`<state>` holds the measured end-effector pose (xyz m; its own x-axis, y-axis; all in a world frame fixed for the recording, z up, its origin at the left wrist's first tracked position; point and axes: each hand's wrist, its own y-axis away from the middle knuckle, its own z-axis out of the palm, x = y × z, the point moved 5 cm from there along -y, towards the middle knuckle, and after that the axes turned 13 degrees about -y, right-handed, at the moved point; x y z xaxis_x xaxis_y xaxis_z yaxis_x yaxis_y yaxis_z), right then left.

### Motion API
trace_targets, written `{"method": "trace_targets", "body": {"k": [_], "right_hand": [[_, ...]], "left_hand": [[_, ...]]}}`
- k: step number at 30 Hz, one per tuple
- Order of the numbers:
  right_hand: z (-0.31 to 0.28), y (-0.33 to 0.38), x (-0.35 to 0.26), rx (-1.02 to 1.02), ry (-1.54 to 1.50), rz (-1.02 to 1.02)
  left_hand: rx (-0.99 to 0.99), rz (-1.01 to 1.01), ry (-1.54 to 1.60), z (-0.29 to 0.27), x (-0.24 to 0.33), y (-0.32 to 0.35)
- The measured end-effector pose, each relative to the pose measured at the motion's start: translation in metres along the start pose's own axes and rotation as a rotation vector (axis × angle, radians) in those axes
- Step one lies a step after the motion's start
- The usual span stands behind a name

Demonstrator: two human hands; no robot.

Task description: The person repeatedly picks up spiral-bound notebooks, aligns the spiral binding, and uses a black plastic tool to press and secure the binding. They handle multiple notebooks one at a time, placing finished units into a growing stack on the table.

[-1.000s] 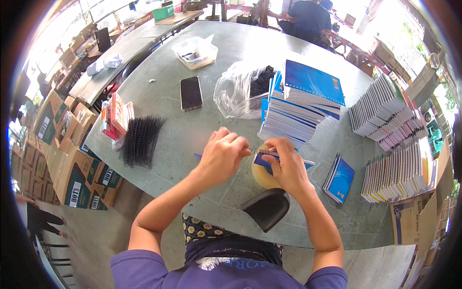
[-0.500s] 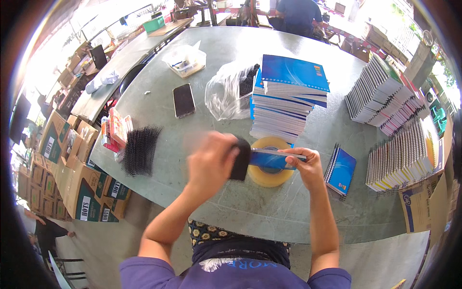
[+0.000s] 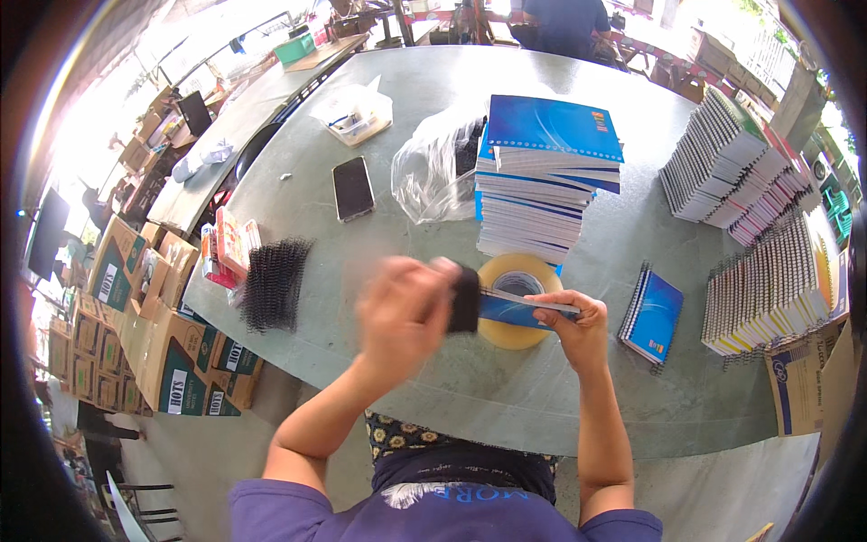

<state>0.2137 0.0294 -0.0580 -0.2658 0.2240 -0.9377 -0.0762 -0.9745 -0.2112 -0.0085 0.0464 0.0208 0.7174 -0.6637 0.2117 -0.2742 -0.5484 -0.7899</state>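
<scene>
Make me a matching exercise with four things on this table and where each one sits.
Things:
1. phone
2. tape roll
3. black spiral coils
4. small blue notebook

Places:
A. table's left edge
B. right of the right hand
C. left of the clear plastic bag
D. in front of the blue book stack

Pairs: 1-C, 2-D, 3-A, 4-B

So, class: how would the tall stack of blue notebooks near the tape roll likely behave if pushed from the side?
The stack of blue notebooks looks tall and unevenly aligned, so its upper books would probably slide off. It is likely heavy as a whole. Its glossy covers suggest slipping between layers.
</scene>
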Motion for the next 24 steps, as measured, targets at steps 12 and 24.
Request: {"method": "trace_targets", "body": {"k": [12,24], "right_hand": [[0.004,-0.005,-0.002,0.037,0.015,-0.053],[0.001,-0.003,0.011,-0.004,-0.061,0.082]], "left_hand": [[-0.042,0.056,0.057,0.002,0.016,-0.009],[-0.352,0.175,0.091,0.045,0.039,-0.005]]}}
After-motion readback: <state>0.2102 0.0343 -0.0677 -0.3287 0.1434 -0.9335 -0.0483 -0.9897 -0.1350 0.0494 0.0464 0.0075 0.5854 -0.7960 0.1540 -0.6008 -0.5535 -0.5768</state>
